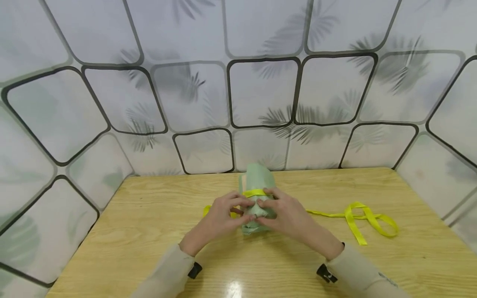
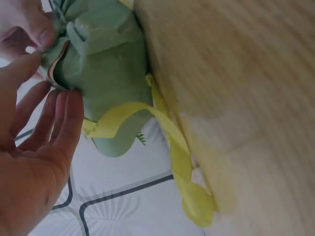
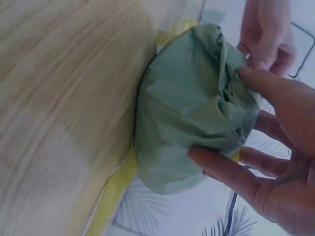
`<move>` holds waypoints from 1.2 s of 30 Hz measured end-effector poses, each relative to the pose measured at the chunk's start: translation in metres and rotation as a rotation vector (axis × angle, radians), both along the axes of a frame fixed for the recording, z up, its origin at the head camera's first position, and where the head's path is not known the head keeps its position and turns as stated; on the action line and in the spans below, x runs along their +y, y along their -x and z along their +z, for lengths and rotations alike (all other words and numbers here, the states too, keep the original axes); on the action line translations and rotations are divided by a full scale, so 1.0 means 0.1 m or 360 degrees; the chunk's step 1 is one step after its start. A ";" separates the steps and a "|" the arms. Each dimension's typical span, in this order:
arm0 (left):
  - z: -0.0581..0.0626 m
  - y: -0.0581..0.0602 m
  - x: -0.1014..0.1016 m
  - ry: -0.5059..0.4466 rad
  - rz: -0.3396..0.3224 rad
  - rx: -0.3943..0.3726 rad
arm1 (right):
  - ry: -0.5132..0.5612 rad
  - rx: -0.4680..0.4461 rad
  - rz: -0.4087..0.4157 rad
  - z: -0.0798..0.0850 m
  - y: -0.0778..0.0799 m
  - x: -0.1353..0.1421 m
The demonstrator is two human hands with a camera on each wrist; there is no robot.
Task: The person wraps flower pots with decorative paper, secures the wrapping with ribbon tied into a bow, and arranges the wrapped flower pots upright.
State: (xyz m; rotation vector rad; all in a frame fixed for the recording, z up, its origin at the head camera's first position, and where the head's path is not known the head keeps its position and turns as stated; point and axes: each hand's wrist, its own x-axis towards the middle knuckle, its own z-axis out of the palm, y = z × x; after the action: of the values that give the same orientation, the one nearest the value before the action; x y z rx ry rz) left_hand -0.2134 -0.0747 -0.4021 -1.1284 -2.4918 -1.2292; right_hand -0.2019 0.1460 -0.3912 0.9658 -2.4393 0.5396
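A green paper-wrapped bundle [image 1: 261,176] lies on the table, its near end crumpled into folds. A yellow ribbon [image 1: 255,192] crosses over it. My left hand [image 1: 222,213] pinches the near end from the left; in the left wrist view its thumb and fingertips are at a raised paper fold [image 2: 60,64]. From the other side my right hand [image 1: 288,211] grips the same end. The right wrist view has its thumb on the gathered pleats [image 3: 229,93] and its other fingers spread along the paper's side. What the paper wraps is hidden.
To the right, a long ribbon tail [image 1: 369,215] lies looped on the wooden table [image 1: 149,231]. Another ribbon end [image 2: 179,157] trails at the bundle's left side. A patterned fabric backdrop [image 1: 261,91] rises behind the table's far edge.
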 end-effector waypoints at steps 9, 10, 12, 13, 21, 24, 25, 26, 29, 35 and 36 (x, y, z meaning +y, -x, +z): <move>-0.07 -0.02 0.05 0.0077 0.0009 0.0291 | 0.0026 -0.0336 0.0153 0.10 0.01 0.15; -0.06 -0.03 0.06 0.0107 0.0020 0.0329 | 0.0041 -0.0361 0.0162 0.11 0.01 0.17; -0.05 -0.04 0.08 0.0185 0.0065 0.0416 | 0.0093 -0.0406 0.0175 0.11 0.02 0.21; -0.05 -0.06 0.09 0.0237 0.0090 0.0471 | 0.0120 -0.0425 0.0174 0.11 0.03 0.23; -0.01 -0.12 0.14 0.0433 0.0148 0.0750 | 0.0300 -0.0283 0.0195 0.02 0.15 0.32; 0.03 -0.11 0.14 0.0458 0.0123 0.0676 | 0.0312 -0.0224 0.0152 0.00 0.17 0.32; 0.04 -0.12 0.14 0.0465 0.0116 0.0658 | 0.0311 -0.0213 0.0139 0.00 0.18 0.33; 0.05 -0.12 0.15 0.0473 0.0109 0.0653 | 0.0311 -0.0206 0.0127 -0.01 0.18 0.33; 0.08 -0.11 0.17 0.0477 0.0105 0.0639 | 0.0320 -0.0214 0.0126 -0.02 0.19 0.33; 0.11 -0.11 0.20 0.0519 0.0147 0.0670 | 0.0356 -0.0168 0.0105 -0.06 0.23 0.32; 0.12 -0.11 0.21 0.0523 0.0150 0.0669 | 0.0359 -0.0157 0.0098 -0.06 0.24 0.32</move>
State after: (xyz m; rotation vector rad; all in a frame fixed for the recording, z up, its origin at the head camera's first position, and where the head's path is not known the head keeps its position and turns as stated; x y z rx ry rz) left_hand -0.2020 -0.0538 -0.3900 -1.1735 -2.4270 -0.4983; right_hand -0.2260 0.1777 -0.3977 0.9410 -2.3759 0.8819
